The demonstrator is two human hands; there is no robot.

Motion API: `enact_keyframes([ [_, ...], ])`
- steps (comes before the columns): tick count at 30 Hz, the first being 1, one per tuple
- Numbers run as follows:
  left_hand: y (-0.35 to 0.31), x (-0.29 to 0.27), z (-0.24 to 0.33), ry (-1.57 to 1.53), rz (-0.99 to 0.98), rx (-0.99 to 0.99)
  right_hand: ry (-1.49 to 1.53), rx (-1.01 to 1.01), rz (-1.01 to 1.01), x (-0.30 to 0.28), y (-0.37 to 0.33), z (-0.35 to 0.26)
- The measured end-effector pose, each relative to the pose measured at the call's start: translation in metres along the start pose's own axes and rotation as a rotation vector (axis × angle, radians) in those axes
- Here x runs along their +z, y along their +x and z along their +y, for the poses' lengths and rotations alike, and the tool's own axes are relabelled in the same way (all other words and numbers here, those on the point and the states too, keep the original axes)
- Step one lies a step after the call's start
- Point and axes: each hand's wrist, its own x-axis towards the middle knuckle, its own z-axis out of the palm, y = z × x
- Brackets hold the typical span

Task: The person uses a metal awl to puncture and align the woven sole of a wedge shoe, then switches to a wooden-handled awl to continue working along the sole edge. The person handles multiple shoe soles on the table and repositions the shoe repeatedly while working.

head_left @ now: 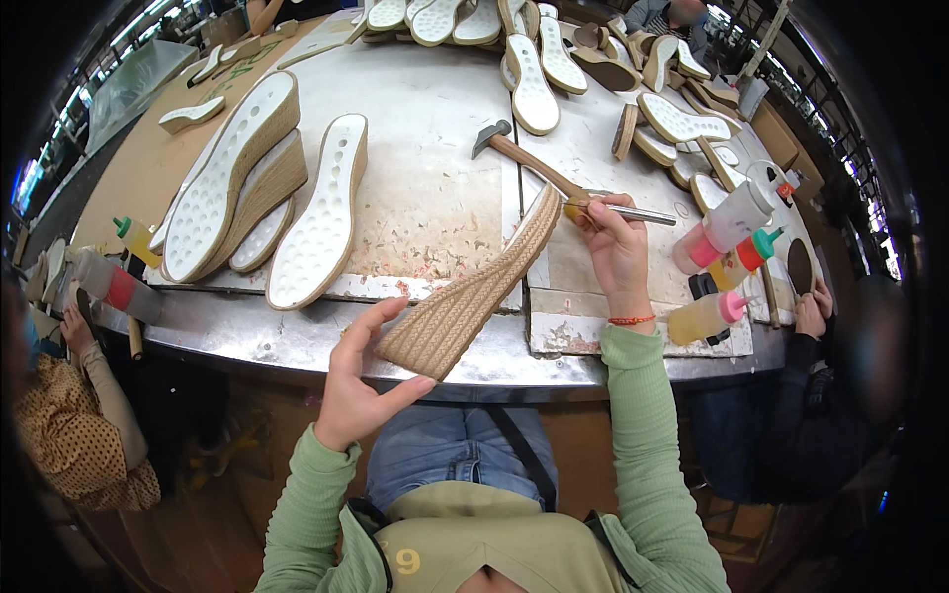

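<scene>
A wedge sole [474,296] with a woven, rope-like tan side hangs tilted over the table's front edge. My left hand [361,376] grips its thick heel end between thumb and spread fingers. Close to the sole's thin toe end, my right hand [618,242] is closed with a slim metal rod-like tool [650,213] in its fingers; their exact hold is partly hidden. Behind the toe a hammer [524,156] slants across the table, its wooden handle reaching my right fingertips. Left of the held sole lie more wedge soles [321,217] with white dimpled tops.
Soles [534,84] are heaped along the far side. At right stand squeeze bottles, including a pink-capped bottle [708,318] and a green-capped bottle [748,255]. A metal edge [267,336] runs along the table front. Co-workers sit at both sides, a co-worker's hand [811,308] at right.
</scene>
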Motion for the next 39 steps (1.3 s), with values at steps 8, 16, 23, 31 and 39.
enact_keyframes([
  [8, 0.044, 0.014, 0.008, 0.184, 0.057, 0.085, -0.472, -0.31, -0.262, 0.045, -0.042, 0.001],
  [16, 0.066, 0.027, 0.006, -0.002, -0.046, -0.167, -0.664, -0.317, -0.474, 0.063, -0.052, 0.009],
  [23, 0.069, 0.026, 0.004, -0.068, -0.059, -0.175, -0.718, -0.194, -0.384, 0.061, -0.061, 0.016],
  [31, 0.068, 0.023, 0.001, 0.0, -0.093, -0.157, -0.735, -0.297, -0.423, 0.062, -0.058, 0.019],
  [39, 0.048, 0.032, 0.005, -0.25, -0.054, -0.183, -0.572, -0.074, -0.09, 0.038, -0.054, -0.031],
])
